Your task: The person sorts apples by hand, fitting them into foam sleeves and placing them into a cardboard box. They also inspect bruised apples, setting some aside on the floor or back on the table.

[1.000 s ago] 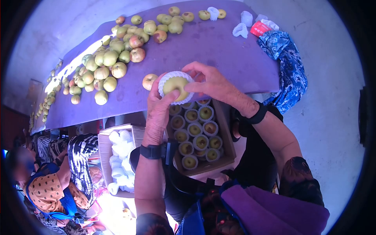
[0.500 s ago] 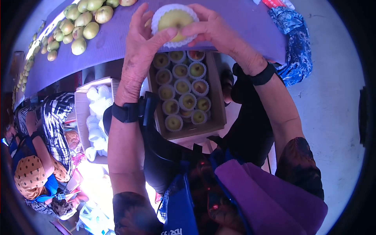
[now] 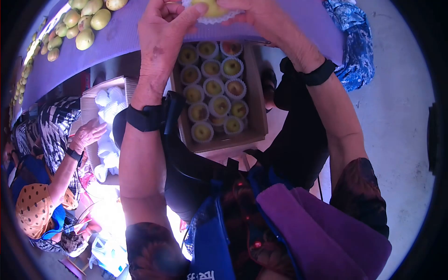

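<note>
At the top edge of the head view, my left hand (image 3: 163,37) and my right hand (image 3: 275,25) hold a yellow-green apple (image 3: 212,9) between them. A white foam net (image 3: 219,19) wraps it, and my thumbs rest on the fruit. The top of the apple and several fingertips are cut off by the frame. Below my hands stands an open cardboard box (image 3: 255,105) with rows of similar apples (image 3: 213,87), each in its own foam net.
Loose apples (image 3: 85,39) lie at the left of the purple-covered table (image 3: 126,37). Left of me, a carton (image 3: 87,107) holds white foam nets (image 3: 109,114); a co-worker's hand (image 3: 88,134) reaches to it. A blue patterned cloth bundle (image 3: 357,56) sits at the table's right end.
My hands and the netted apple have moved up in view, partly out of frame. The view has shifted slightly. The co-worker's arm has come up toward the carton of foam nets.
</note>
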`<state>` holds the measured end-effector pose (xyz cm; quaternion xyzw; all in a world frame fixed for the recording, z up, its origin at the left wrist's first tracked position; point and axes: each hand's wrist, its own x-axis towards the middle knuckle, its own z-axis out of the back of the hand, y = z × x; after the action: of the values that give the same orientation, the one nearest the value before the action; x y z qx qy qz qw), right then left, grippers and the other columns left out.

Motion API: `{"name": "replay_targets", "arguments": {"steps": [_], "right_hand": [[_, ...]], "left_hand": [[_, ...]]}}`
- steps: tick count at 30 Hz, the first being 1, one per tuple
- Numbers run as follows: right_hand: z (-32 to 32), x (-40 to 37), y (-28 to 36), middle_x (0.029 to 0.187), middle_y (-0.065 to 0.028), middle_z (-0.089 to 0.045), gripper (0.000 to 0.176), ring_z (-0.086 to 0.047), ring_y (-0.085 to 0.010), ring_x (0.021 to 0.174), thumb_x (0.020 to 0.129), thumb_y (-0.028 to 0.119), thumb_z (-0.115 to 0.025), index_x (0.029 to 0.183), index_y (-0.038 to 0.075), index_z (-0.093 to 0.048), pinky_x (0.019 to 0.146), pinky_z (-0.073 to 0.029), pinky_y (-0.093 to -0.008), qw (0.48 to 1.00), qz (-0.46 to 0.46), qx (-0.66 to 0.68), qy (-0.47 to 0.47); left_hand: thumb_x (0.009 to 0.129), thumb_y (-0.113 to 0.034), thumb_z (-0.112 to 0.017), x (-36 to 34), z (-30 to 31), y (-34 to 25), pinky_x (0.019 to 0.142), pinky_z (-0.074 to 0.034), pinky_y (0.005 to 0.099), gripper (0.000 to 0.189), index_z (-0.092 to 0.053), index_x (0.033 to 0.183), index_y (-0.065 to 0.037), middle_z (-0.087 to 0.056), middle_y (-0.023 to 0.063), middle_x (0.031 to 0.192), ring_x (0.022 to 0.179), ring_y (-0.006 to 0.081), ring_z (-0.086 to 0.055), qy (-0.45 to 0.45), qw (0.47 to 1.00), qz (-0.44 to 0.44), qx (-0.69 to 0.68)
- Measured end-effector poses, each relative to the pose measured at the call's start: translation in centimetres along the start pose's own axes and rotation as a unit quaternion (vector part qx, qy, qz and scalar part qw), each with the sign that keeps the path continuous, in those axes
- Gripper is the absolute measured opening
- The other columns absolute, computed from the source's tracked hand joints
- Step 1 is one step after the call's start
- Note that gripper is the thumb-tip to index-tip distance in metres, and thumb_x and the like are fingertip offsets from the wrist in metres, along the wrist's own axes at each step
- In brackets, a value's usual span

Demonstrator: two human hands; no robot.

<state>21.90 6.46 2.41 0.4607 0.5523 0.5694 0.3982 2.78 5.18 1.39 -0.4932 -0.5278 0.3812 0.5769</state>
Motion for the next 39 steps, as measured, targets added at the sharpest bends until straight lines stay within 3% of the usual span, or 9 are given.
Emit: {"name": "replay_targets", "arguments": {"steps": [4, 7, 13, 15, 17, 19, 25, 27, 39], "right_hand": [[-0.2, -1.0, 0.7, 0.104, -0.0073, -0.059, 0.039, -0.061, -0.0161, 0.089, 0.082, 0.013, -0.066, 0.117, 0.003, -0.05, 0.071, -0.052, -0.028, 0.996, -0.005, 0.091, -0.008], [1.2, -2.2, 2.9, 0.103, -0.0085, -0.06, 0.039, -0.061, -0.0158, 0.091, 0.081, 0.014, -0.067, 0.116, 0.003, -0.051, 0.07, -0.052, -0.027, 0.998, -0.046, 0.006, -0.036], [0.2, -6.2, 3.1, 0.099, -0.0051, -0.062, 0.045, -0.06, -0.013, 0.085, 0.077, 0.021, -0.068, 0.117, 0.006, -0.054, 0.071, -0.051, -0.0269, 0.962, -0.135, -0.216, 0.096], [-0.9, -8.1, 0.5, 0.093, -0.0054, -0.064, 0.046, -0.064, -0.0166, 0.081, 0.07, 0.025, -0.072, 0.11, 0.008, -0.058, 0.062, -0.051, -0.0275, 0.933, -0.224, -0.232, 0.163], [-1.9, -10.0, -2.6, 0.098, -0.0051, -0.061, 0.044, -0.06, -0.0134, 0.085, 0.073, 0.021, -0.069, 0.11, 0.004, -0.054, 0.068, -0.051, -0.0267, 0.89, -0.344, -0.223, 0.2], [-2.8, -11.9, -6.0, 0.1, -0.0078, -0.061, 0.048, -0.061, -0.0165, 0.087, 0.073, 0.021, -0.069, 0.115, 0.003, -0.053, 0.063, -0.053, -0.0272, 0.854, -0.436, -0.21, 0.192], [-4.0, -15.1, -14.3, 0.111, -0.0137, -0.059, 0.063, -0.062, -0.0246, 0.095, 0.072, 0.022, -0.07, 0.127, 0.002, -0.047, 0.063, -0.057, -0.0338, 0.824, -0.511, -0.191, 0.154], [-3.5, -16.1, -17.5, 0.119, -0.0198, -0.051, 0.068, -0.061, -0.0323, 0.093, 0.069, 0.023, -0.071, 0.126, -0.004, -0.044, 0.055, -0.058, -0.0373, 0.828, -0.517, -0.185, 0.114], [-5.0, -18.3, -27.3, 0.11, -0.0201, -0.055, 0.055, -0.061, -0.0315, 0.085, 0.069, 0.021, -0.076, 0.113, -0.003, -0.054, 0.053, -0.055, -0.0403, 0.779, -0.594, -0.195, 0.041]], "left_hand": [[0.086, -0.022, -0.066, -0.4, 0.0, -0.9, 0.06, -0.046, 0.0221, 0.033, -0.053, 0.108, -0.002, -0.059, 0.0015, 0.082, 0.069, 0.0088, -0.056, 0.02, 0.999, -0.017, 0.04], [0.089, -0.028, -0.062, -0.4, 0.7, -1.7, 0.061, -0.046, 0.0222, 0.034, -0.053, 0.108, -0.002, -0.059, 0.0008, 0.08, 0.068, 0.0092, -0.056, 0.006, 1.0, 0.001, 0.028], [0.09, -0.029, -0.059, -0.6, 1.8, -2.2, 0.058, -0.043, 0.0216, 0.026, -0.058, 0.098, -0.004, -0.056, -0.0012, 0.076, 0.066, 0.0074, -0.052, 0.022, 0.998, 0.0, 0.051], [0.09, -0.029, -0.059, -0.7, 1.8, -2.1, 0.058, -0.042, 0.0215, 0.025, -0.059, 0.095, -0.005, -0.055, -0.0016, 0.074, 0.065, 0.0067, -0.051, 0.025, 0.998, -0.007, 0.053], [0.09, -0.029, -0.059, -0.8, 2.0, -1.9, 0.057, -0.041, 0.0214, 0.024, -0.059, 0.093, -0.005, -0.053, -0.0021, 0.072, 0.064, 0.0061, -0.049, 0.027, 0.998, -0.014, 0.058], [0.09, -0.027, -0.059, -0.8, 2.2, -1.7, 0.057, -0.04, 0.0214, 0.023, -0.06, 0.091, -0.004, -0.052, -0.0028, 0.069, 0.063, 0.0057, -0.048, 0.023, 0.998, -0.012, 0.05], [0.088, -0.024, -0.06, -1.0, 2.9, -2.5, 0.058, -0.043, 0.0248, 0.022, -0.06, 0.091, -0.003, -0.055, 0.0007, 0.069, 0.063, 0.0088, -0.051, 0.013, 0.993, -0.03, 0.117], [0.087, -0.024, -0.06, -0.9, 2.9, -2.2, 0.058, -0.044, 0.026, 0.022, -0.06, 0.091, -0.002, -0.056, 0.002, 0.069, 0.063, 0.0101, -0.052, 0.011, 0.991, -0.04, 0.128], [0.084, -0.02, -0.063, -0.9, 3.0, -1.5, 0.06, -0.048, 0.0339, 0.02, -0.062, 0.086, 0.0, -0.062, 0.014, 0.073, 0.066, 0.0238, -0.061, -0.007, 0.961, -0.163, 0.223]]}}
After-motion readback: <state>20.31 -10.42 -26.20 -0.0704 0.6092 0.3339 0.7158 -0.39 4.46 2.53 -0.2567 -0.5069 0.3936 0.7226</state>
